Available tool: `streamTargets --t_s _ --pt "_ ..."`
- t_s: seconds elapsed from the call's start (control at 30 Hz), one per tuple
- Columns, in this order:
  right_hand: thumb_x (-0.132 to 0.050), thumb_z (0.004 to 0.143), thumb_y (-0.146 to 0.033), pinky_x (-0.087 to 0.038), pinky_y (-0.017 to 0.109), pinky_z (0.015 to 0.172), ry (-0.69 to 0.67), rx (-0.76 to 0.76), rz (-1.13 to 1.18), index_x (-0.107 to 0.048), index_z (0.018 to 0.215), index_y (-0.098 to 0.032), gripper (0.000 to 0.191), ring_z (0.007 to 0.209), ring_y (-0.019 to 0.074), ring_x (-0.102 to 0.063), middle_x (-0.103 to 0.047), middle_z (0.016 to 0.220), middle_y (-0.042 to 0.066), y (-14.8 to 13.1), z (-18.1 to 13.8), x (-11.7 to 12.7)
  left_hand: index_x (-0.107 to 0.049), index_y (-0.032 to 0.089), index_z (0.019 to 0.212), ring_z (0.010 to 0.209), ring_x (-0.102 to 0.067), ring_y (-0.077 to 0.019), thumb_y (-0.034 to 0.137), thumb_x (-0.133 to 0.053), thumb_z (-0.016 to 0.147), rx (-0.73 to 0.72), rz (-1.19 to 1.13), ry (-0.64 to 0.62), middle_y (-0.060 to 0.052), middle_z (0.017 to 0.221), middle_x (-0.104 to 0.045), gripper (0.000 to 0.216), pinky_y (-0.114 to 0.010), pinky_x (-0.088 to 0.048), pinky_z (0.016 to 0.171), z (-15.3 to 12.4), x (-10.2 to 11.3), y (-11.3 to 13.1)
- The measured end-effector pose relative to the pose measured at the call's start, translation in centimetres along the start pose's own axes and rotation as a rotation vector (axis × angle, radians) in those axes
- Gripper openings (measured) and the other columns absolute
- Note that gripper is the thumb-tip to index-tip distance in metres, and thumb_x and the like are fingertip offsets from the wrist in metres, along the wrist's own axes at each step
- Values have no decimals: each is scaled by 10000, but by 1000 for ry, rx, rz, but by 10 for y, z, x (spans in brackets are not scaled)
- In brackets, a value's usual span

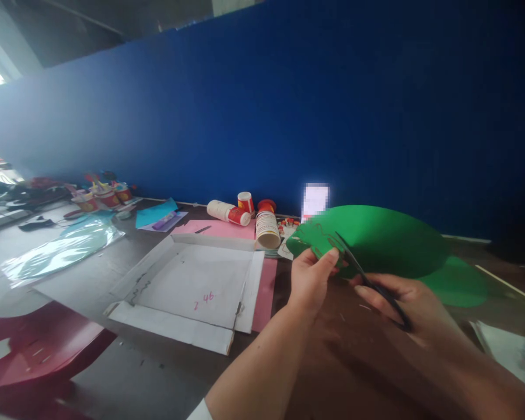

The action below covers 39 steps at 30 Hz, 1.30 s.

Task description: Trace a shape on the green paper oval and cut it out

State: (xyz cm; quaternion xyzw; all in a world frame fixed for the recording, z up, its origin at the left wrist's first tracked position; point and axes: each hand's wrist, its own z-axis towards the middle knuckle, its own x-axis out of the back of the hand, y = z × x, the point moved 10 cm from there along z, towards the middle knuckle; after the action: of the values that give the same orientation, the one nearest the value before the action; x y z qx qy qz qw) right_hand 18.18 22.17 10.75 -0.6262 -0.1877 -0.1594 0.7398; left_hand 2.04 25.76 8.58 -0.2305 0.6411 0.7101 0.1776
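Observation:
My left hand [312,274] pinches the near left edge of a large sheet of green paper [389,236], which is raised above the table. Drawn lines show on the paper close to my thumb. In my right hand [402,297] is a pair of black scissors [359,269], my fingers closed round the handles. The blades point up and left and lie against the paper just right of my left fingers. Whether the blades are apart I cannot tell. Another green piece [457,286] lies on the table beneath the sheet, at the right.
A shallow white box [188,280] rests partly on pink paper [265,291]. Stacked paper cups [268,227] and a lying cup stack [227,212] are behind it. Red sheet material [44,350] is at left, near a clear plastic packet [65,248]. A blue partition [245,116] bounds the back.

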Motion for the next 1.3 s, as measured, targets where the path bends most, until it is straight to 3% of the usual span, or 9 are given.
streamTargets --t_s 0.13,0.5,0.77,1.3 --pt "-781 732 -555 -365 230 433 -98 -59 56 -811 965 -211 417 485 118 -470 -572 556 -25 5 0 -8 -728 169 715 586 -563 -114 471 -841 658 4 5 3 -32 676 -694 327 -260 -450 630 1 1 -2" --pt "-769 722 -621 -401 241 464 -74 -65 49 -792 835 -214 423 509 127 -486 -597 584 -5 -3 0 -4 -713 174 687 575 -547 -112 461 -850 654 1 -13 -6 -30 645 -683 320 -253 -430 611 1 0 0" --pt "-767 695 -645 -353 240 452 -91 -71 1 -790 804 -213 446 489 109 -428 -536 544 -22 -6 -1 -2 -699 171 663 563 -523 -104 458 -852 649 -3 -4 5 -20 621 -663 325 -245 -404 590 -1 1 0" --pt "-763 717 -618 -342 236 471 -126 -112 -14 -779 928 -187 479 498 103 -426 -533 567 -34 5 1 -7 -707 167 710 581 -525 -96 471 -825 706 -20 -38 -18 -8 650 -666 326 -242 -408 614 1 1 -1"
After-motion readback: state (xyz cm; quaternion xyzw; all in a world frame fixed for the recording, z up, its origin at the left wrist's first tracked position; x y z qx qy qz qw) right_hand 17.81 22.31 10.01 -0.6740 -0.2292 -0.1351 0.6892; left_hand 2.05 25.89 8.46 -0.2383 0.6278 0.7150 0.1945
